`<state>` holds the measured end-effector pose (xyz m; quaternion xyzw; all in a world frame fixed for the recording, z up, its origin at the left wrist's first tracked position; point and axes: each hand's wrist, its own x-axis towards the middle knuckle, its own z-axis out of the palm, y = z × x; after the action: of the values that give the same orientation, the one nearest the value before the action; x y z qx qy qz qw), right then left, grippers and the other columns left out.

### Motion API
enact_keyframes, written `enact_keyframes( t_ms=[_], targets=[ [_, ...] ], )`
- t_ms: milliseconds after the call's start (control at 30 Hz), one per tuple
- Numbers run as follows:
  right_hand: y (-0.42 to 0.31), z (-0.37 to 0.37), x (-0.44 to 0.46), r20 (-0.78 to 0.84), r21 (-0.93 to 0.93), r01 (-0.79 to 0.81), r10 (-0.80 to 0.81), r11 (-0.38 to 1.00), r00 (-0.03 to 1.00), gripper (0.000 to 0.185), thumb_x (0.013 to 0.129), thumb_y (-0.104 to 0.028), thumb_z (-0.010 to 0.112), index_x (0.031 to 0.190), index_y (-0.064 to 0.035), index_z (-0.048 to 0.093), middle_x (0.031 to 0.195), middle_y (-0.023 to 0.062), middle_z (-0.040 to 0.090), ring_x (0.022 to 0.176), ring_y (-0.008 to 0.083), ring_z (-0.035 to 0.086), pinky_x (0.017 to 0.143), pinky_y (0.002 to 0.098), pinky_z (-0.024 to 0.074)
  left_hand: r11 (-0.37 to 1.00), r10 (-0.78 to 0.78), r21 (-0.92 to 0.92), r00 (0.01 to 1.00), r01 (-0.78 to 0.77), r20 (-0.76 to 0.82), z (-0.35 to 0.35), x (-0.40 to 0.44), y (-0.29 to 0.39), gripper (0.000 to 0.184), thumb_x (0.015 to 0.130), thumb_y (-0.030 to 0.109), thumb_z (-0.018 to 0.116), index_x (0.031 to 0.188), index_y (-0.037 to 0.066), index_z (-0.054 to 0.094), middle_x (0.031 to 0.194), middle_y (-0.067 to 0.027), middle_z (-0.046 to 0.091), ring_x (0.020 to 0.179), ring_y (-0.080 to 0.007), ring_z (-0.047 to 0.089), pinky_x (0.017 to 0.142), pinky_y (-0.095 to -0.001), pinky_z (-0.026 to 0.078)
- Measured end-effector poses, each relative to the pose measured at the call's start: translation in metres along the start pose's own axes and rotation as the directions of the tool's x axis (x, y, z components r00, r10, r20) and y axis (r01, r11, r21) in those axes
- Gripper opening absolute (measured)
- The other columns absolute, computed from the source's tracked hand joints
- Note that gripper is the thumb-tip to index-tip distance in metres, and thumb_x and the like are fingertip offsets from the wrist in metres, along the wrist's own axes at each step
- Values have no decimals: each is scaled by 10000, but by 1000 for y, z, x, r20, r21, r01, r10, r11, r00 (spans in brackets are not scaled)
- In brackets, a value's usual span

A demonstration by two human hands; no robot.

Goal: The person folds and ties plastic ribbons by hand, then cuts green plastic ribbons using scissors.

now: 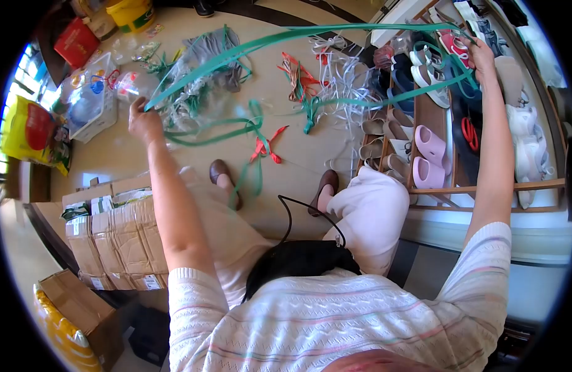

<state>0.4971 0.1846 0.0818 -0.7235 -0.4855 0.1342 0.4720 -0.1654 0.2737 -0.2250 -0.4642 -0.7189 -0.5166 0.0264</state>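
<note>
From here I see the left hand (146,126) and right hand (481,62) spread wide, green straps (261,42) stretched between them. White strapping (354,84) lies heaped beside the shoe rack (430,118).

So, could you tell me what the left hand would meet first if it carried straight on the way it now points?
Probably the clear plastic just beyond the left hand, though it may pass above, as depth is unclear.
</note>
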Motion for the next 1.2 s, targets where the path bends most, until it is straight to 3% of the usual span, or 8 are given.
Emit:
enact_keyframes(
  t_ms=[467, 633, 767, 833, 900, 1000, 1133, 1200],
  targets=[
    [-35, -53, 45, -569, 143, 24, 63, 989, 820, 177, 711, -163, 728, 682, -64, 584, 545, -12, 426, 405, 89, 350, 343, 277, 253, 974, -192, 127, 981, 190, -2, -28, 14, -49, 363, 683, 314, 743, 894, 29, 667, 713, -90, 652, 619, -167, 607, 567, -300, 463],
    [11, -35, 68, -197, -44, -184, 172, 982, 965, 201, 676, -164, 738, 726, -30, 598, 518, 45, 516, 383, 121, 435, 383, 271, 342, 936, -258, 23, 641, 350, 723, -36, -5, 3, 372, 705, 234, 702, 985, -5, 643, 656, -49, 599, 480, -129, 528, 427, -286, 412],
    [25, 39, 35, 83, 99, -226, 219, 969, 972, 243, 659, -240, 756, 729, -51, 621, 576, 31, 556, 455, 120, 480, 418, 285, 362, 812, -99, -241, 533, 531, 840, -29, -24, 49, 296, 805, 182, 636, 1023, -16, 605, 573, -24, 523, 371, -67, 410, 327, -220, 291],
    [40, 65, 38, 124, -362, -31, 81, 932, 989, 351, 621, -307, 766, 823, -46, 647, 648, 49, 604, 559, 152, 554, 511, 305, 443, 785, -55, -234, 440, 574, 896, -21, -33, 65, 300, 837, 211, 597, 1040, -10, 595, 589, -56, 558, 370, -73, 420, 327, -225, 293],
    [57, 104, 21, 225, -772, 414, -402, 483, 888, 566, 587, -350, 752, 1028, -19, 618, 857, 136, 667, 766, 217, 645, 736, 307, 499, 854, -9, -177, 354, 490, 935, -6, -50, 79, 301, 863, 238, 550, 1053, 7, 585, 618, -79, 590, 371, -78, 430, 325, -231, 292],
    [5, 207, -100, 617, -162, 196, -56, 967, 785, 526, 732, -310, 712, 1142, -25, 547, 1037, 117, 635, 938, 195, 603, 812, 301, 470, 875, 104, -133, 88, 466, 991, -22, -75, 144, 271, 864, 224, 518, 1040, 30, 589, 631, -66, 601, 384, -77, 446, 352, -231, 312],
    [18, 290, -216, 900, 144, -458, 76, 877, 429, 361, 880, -350, 560, 1081, -50, 569, 903, 66, 649, 826, 134, 621, 663, 266, 478, 843, 378, -297, -101, 447, 920, -11, -120, 179, 196, 843, 180, 538, 948, 21, 583, 599, -23, 562, 414, -70, 453, 397, -228, 340],
    [17, 289, -231, 804, 198, -638, 249, 744, 540, 267, 898, -263, 540, 1030, -34, 571, 854, 83, 644, 742, 159, 626, 648, 281, 493, 788, 507, -386, -149, 480, 849, -21, -126, 187, 176, 838, 180, 561, 891, 13, 576, 585, -8, 542, 442, -70, 464, 418, -223, 353]
  ],
)
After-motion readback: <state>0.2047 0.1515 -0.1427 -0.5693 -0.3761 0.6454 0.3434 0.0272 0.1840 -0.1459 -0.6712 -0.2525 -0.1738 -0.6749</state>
